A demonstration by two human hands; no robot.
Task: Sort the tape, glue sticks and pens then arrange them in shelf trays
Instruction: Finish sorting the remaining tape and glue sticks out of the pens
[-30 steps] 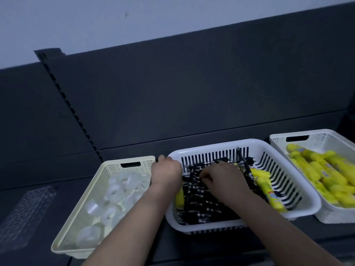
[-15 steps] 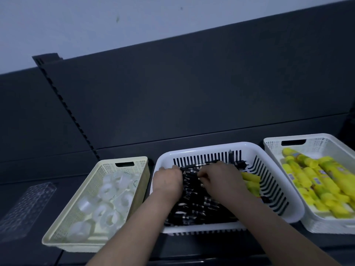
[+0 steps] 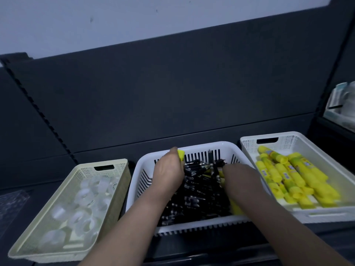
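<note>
In white basket (image 3: pixel 226 145), left hand (image 3: pixel 169 173) grip clenched on yellow glue stick (image 3: pixel 181 154) at its fingertips, above pens (image 3: pixel 196 198); right hand (image 3: pixel 238 179) grip buried, cannot tell.

1. The place looks like a shop, probably a stationery aisle: a dark metal back panel (image 3: pixel 192 93) with a slotted upright (image 3: pixel 36 106) forms retail shelving.
2. Stock lies in bulk in open plastic trays (image 3: pixel 286 141): tape rolls (image 3: pixel 80 192), pens (image 3: pixel 196 191) and glue sticks (image 3: pixel 299 175).
3. Packaged goods (image 3: pixel 343 104) sit in the neighbouring bay.
</note>
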